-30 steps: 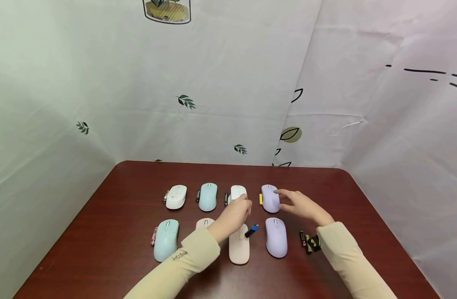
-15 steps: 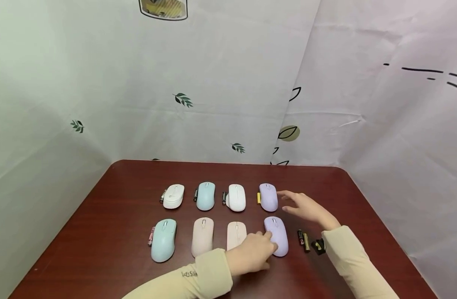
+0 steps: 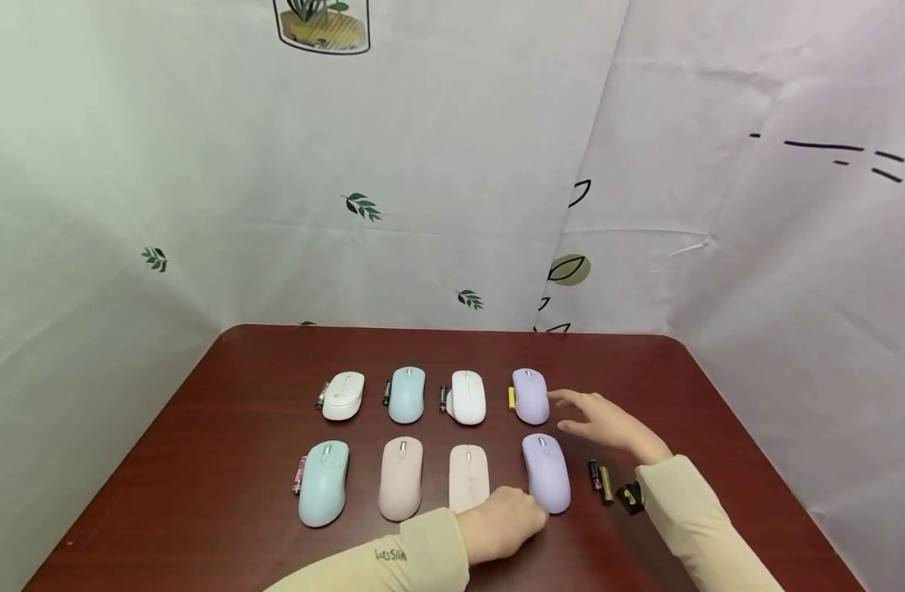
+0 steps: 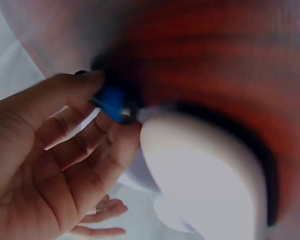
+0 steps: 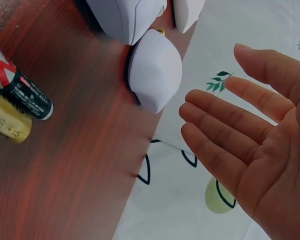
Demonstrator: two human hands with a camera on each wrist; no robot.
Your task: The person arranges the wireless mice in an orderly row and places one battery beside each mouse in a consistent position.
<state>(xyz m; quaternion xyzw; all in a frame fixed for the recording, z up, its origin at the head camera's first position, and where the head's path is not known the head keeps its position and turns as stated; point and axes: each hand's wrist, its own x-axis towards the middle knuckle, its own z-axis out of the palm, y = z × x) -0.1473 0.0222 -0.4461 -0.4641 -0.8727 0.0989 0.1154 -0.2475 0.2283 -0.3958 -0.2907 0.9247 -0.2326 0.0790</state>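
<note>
My left hand [image 3: 502,523] is low over the table between the near pale pink mouse [image 3: 468,477] and the near purple mouse [image 3: 547,474]. Thumb and fingers pinch a blue-and-black battery [image 4: 115,104], blurred in the left wrist view beside a pale mouse [image 4: 205,175]; the hand hides it in the head view. Beside the far purple mouse [image 3: 530,396], my right hand [image 3: 607,423] hovers with fingers spread and holds nothing. A yellow battery [image 3: 511,399] lies along that mouse's left side.
Other mice stand in two rows, among them a teal mouse [image 3: 324,483] with a pink battery [image 3: 299,475] beside it. At right lie a black battery [image 3: 594,474], a gold battery [image 3: 607,485] and a small black item [image 3: 630,497]. Patterned cloth [image 3: 452,164] hangs behind the table [image 3: 215,460].
The blue-and-black battery lay apart from the left hand near the pale pink mouse; now that hand pinches it. The left hand came down toward the near edge. The right hand has barely moved.
</note>
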